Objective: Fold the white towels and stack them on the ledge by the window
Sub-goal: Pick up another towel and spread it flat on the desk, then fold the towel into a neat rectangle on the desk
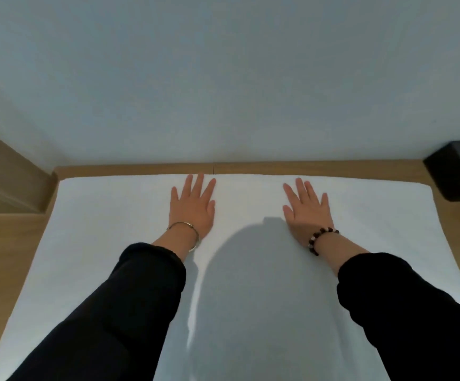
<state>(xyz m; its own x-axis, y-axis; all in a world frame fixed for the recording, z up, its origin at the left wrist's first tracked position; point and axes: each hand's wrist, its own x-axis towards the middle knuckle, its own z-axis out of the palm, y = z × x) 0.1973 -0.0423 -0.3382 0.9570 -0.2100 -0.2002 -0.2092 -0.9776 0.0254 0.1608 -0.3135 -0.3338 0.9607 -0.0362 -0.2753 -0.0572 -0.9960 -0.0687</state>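
A large white towel (99,243) lies spread flat over the wooden surface (3,257), reaching almost to the wall. My left hand (193,206) lies palm down on it near its far edge, fingers straight and spread. My right hand (305,209) presses flat on the same towel to the right, fingers also straight. Both arms wear dark sleeves; a metal bangle circles the left wrist and a bead bracelet the right. My own shadow falls on the towel between the arms.
A pale wall (223,78) rises right behind the wooden strip (140,168) at the towel's far edge. A black object (459,171) stands at the right on the wood. A wooden panel (6,171) slants at the left.
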